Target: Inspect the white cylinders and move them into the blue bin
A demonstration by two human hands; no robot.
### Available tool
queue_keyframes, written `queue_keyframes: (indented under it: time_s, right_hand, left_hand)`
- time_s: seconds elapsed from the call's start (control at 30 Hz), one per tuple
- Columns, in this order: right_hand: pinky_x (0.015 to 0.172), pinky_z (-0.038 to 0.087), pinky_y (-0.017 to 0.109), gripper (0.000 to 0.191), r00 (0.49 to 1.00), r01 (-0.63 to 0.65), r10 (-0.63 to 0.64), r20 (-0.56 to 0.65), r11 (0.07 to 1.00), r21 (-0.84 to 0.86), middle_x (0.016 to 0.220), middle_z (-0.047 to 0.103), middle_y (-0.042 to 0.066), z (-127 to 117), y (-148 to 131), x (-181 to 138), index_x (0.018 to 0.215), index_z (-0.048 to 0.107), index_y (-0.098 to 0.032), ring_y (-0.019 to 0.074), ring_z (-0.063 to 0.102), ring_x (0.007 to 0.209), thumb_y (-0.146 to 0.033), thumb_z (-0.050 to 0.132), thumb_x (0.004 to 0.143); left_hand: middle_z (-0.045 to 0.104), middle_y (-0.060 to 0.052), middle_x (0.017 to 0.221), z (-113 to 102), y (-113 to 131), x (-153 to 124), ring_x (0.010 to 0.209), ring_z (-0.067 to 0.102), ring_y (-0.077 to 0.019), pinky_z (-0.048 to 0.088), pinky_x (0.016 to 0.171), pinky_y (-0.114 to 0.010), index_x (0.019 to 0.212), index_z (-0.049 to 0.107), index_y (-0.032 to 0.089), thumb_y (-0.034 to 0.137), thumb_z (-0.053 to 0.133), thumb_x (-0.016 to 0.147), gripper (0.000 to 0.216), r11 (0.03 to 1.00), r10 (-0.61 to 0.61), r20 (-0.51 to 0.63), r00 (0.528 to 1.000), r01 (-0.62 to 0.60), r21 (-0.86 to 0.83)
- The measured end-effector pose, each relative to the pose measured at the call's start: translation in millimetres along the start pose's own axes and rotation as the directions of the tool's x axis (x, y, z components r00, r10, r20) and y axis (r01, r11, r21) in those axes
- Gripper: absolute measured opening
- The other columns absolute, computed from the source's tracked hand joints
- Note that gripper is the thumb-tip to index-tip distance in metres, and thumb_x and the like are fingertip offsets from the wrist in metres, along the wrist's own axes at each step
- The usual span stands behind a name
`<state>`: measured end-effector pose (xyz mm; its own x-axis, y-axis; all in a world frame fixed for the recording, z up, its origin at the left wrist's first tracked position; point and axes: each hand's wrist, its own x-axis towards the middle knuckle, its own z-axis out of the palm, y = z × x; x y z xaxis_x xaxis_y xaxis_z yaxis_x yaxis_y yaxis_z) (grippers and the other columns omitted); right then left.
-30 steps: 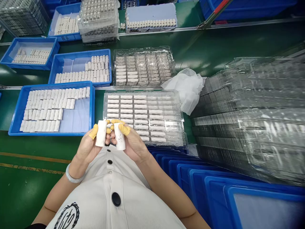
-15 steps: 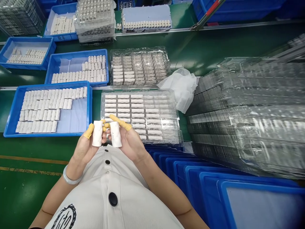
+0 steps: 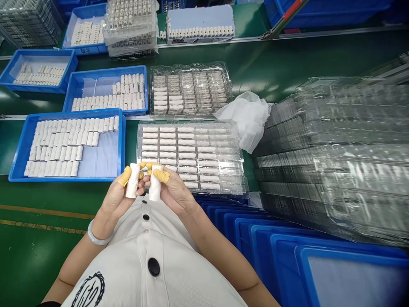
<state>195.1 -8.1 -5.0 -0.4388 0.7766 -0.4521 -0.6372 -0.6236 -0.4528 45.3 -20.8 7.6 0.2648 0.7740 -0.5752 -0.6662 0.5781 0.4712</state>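
My left hand is closed on a white cylindrical piece with small marks on its side, held slightly tilted. A second white cylindrical piece stands nearly upright in my right hand, the thumb lying across its upper part. Yellow finger cots cover the thumbs and some fingertips. Both pieces are side by side above my lap, a small gap between them. Just beyond my hands lies a clear plastic tray with rows of similar white pieces. To the left, a blue bin holds more of them.
Behind are another blue bin and a clear tray of pieces. White wrapping sheets lie right of the trays. Tall stacks of clear trays and nested blue bins crowd the right side.
My right thumb has come down across the right piece, which has turned a little. The left piece now leans more, its top to the right.
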Motion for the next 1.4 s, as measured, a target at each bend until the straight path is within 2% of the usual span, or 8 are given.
queue_keyframes:
  time_s: [0.07,0.17,0.3,0.53,0.77,1.0,1.13,1.4]
  right_hand:
    - [0.066,0.055,0.027,0.03,1.0,0.001,-0.001,-0.009,1.0,-0.012,0.065,0.068,0.001,0.8,0.4,0.4,0.09,0.067,-0.016,0.0138,0.064,0.061,-0.033,0.08,0.07]
    - [0.067,0.055,0.029,0.028,0.998,0.002,-0.001,-0.055,1.0,0.02,0.067,0.067,0.003,2.9,-1.2,-0.4,0.09,0.067,-0.015,0.0146,0.063,0.063,-0.041,0.069,0.08]
    - [0.075,0.054,0.031,0.031,0.997,-0.032,0.04,-0.073,0.994,0.109,0.076,0.066,0.005,6.0,-6.9,-1.7,0.104,0.064,-0.016,0.0147,0.062,0.07,-0.042,0.052,0.091]
    - [0.08,0.052,0.034,0.018,0.998,-0.004,0.014,-0.064,0.988,0.153,0.082,0.066,0.005,11.4,-14.2,-1.2,0.096,0.064,-0.016,0.0159,0.062,0.077,-0.029,0.056,0.087]
    - [0.084,0.053,0.037,0.03,0.997,0.001,0.012,-0.076,0.986,0.166,0.094,0.07,0.007,6.4,-10.9,-0.5,0.117,0.055,-0.016,0.0183,0.066,0.086,-0.018,0.049,0.087]
    - [0.079,0.054,0.036,0.025,0.999,0.025,-0.021,-0.047,0.996,0.083,0.092,0.07,0.006,4.3,-11.2,-1.0,0.107,0.057,-0.016,0.018,0.066,0.082,-0.019,0.06,0.083]
    - [0.072,0.054,0.033,0.038,0.999,0.006,-0.004,-0.054,0.999,0.035,0.081,0.069,0.003,-0.8,-10.4,0.7,0.106,0.058,-0.017,0.0156,0.065,0.07,-0.025,0.075,0.073]
    - [0.054,0.046,0.025,0.046,0.994,0.053,-0.06,-0.094,0.996,-0.075,0.06,0.063,-0.005,-3.3,-4.4,3.7,0.1,0.055,-0.02,0.0099,0.056,0.051,-0.031,0.081,0.065]
  left_hand:
    - [0.056,-0.008,0.067,0.0,-0.8,1.1,0.059,0.053,-0.0106,0.045,0.05,-0.019,0.091,0.067,0.005,0.035,0.043,0.095,0.039,1.0,-0.013,0.01,1.0,0.013,0.006]
    - [0.057,-0.009,0.067,1.6,0.0,2.0,0.058,0.053,-0.0112,0.046,0.051,-0.021,0.091,0.067,0.005,0.035,0.04,0.096,0.04,1.0,-0.016,-0.017,1.0,0.016,0.013]
    - [0.058,-0.009,0.07,4.4,3.1,2.9,0.058,0.053,-0.0117,0.046,0.051,-0.023,0.095,0.066,0.005,0.036,0.033,0.098,0.046,0.999,-0.035,-0.042,0.999,0.035,-0.006]
    - [0.059,-0.009,0.075,3.6,4.9,7.3,0.058,0.053,-0.0112,0.046,0.052,-0.023,0.1,0.066,0.008,0.038,0.031,0.098,0.046,1.0,-0.008,-0.044,0.999,0.008,0.0]
    - [0.056,-0.007,0.076,7.1,4.5,8.9,0.057,0.05,-0.0096,0.044,0.05,-0.021,0.099,0.066,0.009,0.039,0.034,0.098,0.043,0.999,0.036,-0.047,0.998,-0.036,0.004]
    - [0.056,-0.008,0.072,4.1,2.4,10.7,0.059,0.052,-0.0112,0.046,0.051,-0.022,0.097,0.066,0.007,0.038,0.037,0.097,0.042,1.0,0.007,-0.108,0.994,-0.004,0.031]
    - [0.058,-0.008,0.073,4.9,3.0,11.9,0.059,0.054,-0.0118,0.047,0.052,-0.023,0.098,0.065,0.008,0.037,0.035,0.097,0.042,1.0,-0.01,-0.143,0.99,0.013,0.021]
    - [0.056,-0.007,0.068,7.7,-0.7,12.2,0.058,0.051,-0.0115,0.045,0.052,-0.022,0.098,0.065,0.008,0.035,0.034,0.098,0.042,0.999,-0.022,-0.084,0.996,0.024,0.025]
